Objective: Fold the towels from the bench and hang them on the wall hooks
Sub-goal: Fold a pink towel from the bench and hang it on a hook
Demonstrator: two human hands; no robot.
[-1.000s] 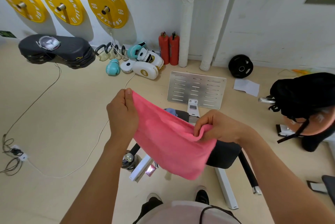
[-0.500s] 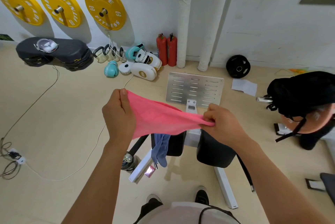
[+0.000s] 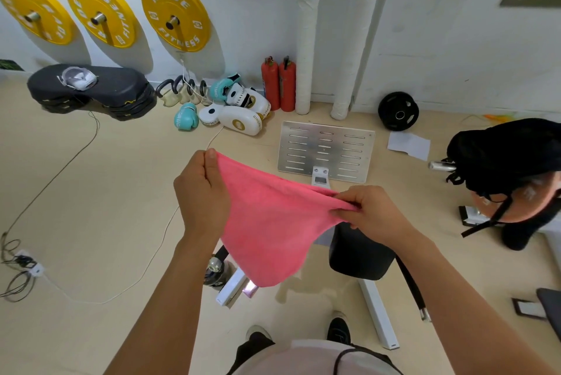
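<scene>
Fingers of the left hand (image 3: pixel 202 192) are curling round one upper corner of the pink towel (image 3: pixel 270 229), thumb pressing it, while the right hand (image 3: pixel 368 210) is pinching the opposite corner at three o'clock. Between them the towel is sagging, its lower edge hanging toward six o'clock over the black bench (image 3: pixel 359 253). Beyond, at twelve o'clock, a slotted metal plate (image 3: pixel 324 150) is lying on the floor. Farther still, two red extinguishers (image 3: pixel 278 83) are standing against the wall, boxing pads (image 3: pixel 239 119) lying at eleven o'clock, yellow weight plates (image 3: pixel 176 13) hanging above.
</scene>
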